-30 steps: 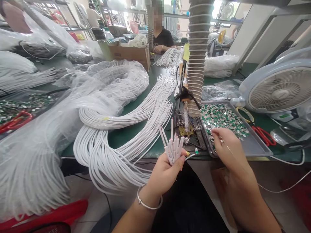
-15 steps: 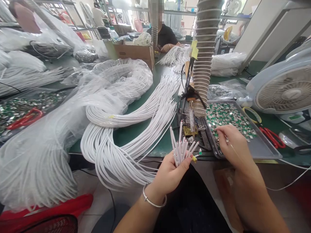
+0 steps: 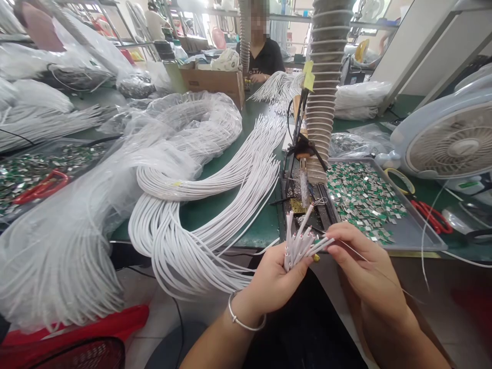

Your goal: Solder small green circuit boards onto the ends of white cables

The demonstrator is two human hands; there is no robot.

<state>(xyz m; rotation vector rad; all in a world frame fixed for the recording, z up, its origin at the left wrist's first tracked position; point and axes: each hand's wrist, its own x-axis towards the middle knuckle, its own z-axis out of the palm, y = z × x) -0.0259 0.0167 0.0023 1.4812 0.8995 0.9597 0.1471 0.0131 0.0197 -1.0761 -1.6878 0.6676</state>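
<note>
In the head view my left hand (image 3: 274, 282) is closed around a bunch of white cables (image 3: 298, 246), whose cut ends fan upward and show small reddish cores. My right hand (image 3: 363, 266) has come up beside the bunch, thumb and forefinger pinching the end of one cable that leans right. A thin silvery wire (image 3: 355, 251) trails across the back of the right hand. Behind the hands, a soldering iron (image 3: 303, 179) stands tip down over a yellow sponge (image 3: 298, 206). To the right is a grey tray (image 3: 418, 238) of small green-and-silver connector boards (image 3: 365, 200).
Long looped white cables (image 3: 200, 230) and plastic-wrapped bundles (image 3: 96, 205) cover the left. A ribbed hose (image 3: 326, 87) hangs behind the iron. Red-handled scissors (image 3: 432, 218), a tape roll (image 3: 400, 182) and a fan (image 3: 453, 138) stand right. A co-worker (image 3: 265, 56) sits opposite.
My right hand has moved left from the tray's edge to the cable ends and closed on one. My left hand has shifted slightly right with the bunch.
</note>
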